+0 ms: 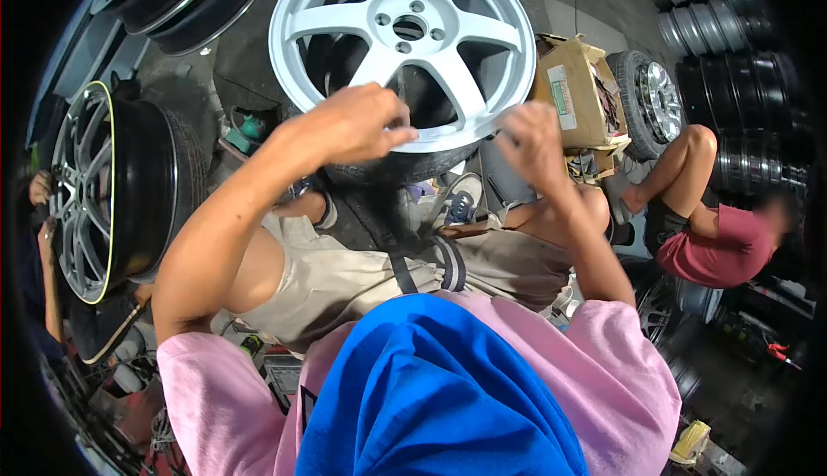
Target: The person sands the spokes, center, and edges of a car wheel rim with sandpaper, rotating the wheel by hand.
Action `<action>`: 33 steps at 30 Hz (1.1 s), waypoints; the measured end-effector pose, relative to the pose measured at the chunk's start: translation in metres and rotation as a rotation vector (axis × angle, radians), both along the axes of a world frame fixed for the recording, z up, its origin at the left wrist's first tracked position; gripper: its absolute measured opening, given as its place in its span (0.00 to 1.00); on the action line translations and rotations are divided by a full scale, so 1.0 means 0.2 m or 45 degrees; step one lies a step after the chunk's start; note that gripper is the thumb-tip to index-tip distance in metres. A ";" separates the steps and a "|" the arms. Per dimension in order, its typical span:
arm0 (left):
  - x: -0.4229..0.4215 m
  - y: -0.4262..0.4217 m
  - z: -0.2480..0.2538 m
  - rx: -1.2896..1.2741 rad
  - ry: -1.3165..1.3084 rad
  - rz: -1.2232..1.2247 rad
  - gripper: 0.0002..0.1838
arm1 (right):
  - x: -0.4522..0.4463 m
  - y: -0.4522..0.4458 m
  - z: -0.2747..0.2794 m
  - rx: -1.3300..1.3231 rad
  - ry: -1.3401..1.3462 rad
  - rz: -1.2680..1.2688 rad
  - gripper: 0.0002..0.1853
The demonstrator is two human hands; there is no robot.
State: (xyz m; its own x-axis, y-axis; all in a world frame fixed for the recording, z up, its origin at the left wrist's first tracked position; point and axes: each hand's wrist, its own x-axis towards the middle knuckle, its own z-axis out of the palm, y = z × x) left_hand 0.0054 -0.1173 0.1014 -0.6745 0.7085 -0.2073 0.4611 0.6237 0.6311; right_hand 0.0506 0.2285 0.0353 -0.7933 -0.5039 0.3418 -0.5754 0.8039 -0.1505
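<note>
A pale white six-spoke wheel rim point(389, 61) lies face up before me on top of a dark tyre point(405, 168). My left hand point(357, 123) is at the rim's near edge, its fingers curled and the thumb side against the lip. Whatever is between those fingertips, if anything, is too small to make out. Over the near right part of the same edge is my right hand point(534, 144), closed and somewhat blurred. What it holds, if anything, cannot be seen.
At left stands a grey wheel point(86, 192) with a yellow-green edge, a person's hand point(40, 186) beside it. To the right are a cardboard box point(564, 88), a tyre with a chrome wheel point(659, 101), a crouching person point(719, 243) and stacked rims point(732, 84).
</note>
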 end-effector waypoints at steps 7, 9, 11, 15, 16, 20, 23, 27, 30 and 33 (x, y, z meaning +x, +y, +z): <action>0.12 0.11 -0.15 -0.357 -0.038 -0.181 0.24 | -0.31 0.24 -0.03 0.138 0.121 -0.084 0.10; 0.16 0.12 -0.17 -0.418 -0.046 -0.174 0.27 | -0.18 0.22 -0.04 0.160 -0.024 -0.044 0.13; 0.21 0.14 -0.19 -0.489 0.222 -0.202 0.27 | -0.05 0.13 -0.01 -0.007 -0.162 0.111 0.17; 0.27 0.26 -0.09 -0.888 0.434 -0.310 0.26 | -0.14 0.13 0.04 -0.050 -0.079 0.223 0.18; 0.28 0.26 -0.09 -0.858 0.490 -0.288 0.24 | -0.19 0.17 0.04 -0.006 -0.047 0.200 0.15; 0.26 0.25 -0.03 -0.796 0.448 -0.303 0.23 | -0.50 0.30 0.11 0.242 0.042 0.245 0.12; 0.23 0.23 0.00 -0.642 0.338 -0.283 0.23 | -0.70 0.28 0.23 0.367 0.082 0.183 0.08; 0.27 0.24 0.12 -0.429 0.120 -0.275 0.21 | -0.77 0.29 0.21 0.545 -0.110 0.400 0.09; 0.34 0.23 0.17 -0.287 0.094 -0.319 0.19 | -0.70 0.20 0.23 0.631 -0.392 0.482 0.09; 0.40 0.26 0.24 -0.248 0.098 -0.399 0.17 | -0.75 0.24 0.18 0.499 -0.343 0.646 0.05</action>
State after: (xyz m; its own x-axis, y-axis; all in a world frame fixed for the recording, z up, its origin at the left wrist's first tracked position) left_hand 0.0851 -0.0658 0.1487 -0.4499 0.8355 -0.3155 0.6902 0.5495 0.4708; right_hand -0.0989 0.2768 0.0710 -0.4584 -0.8810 -0.1171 -0.8779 0.4694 -0.0945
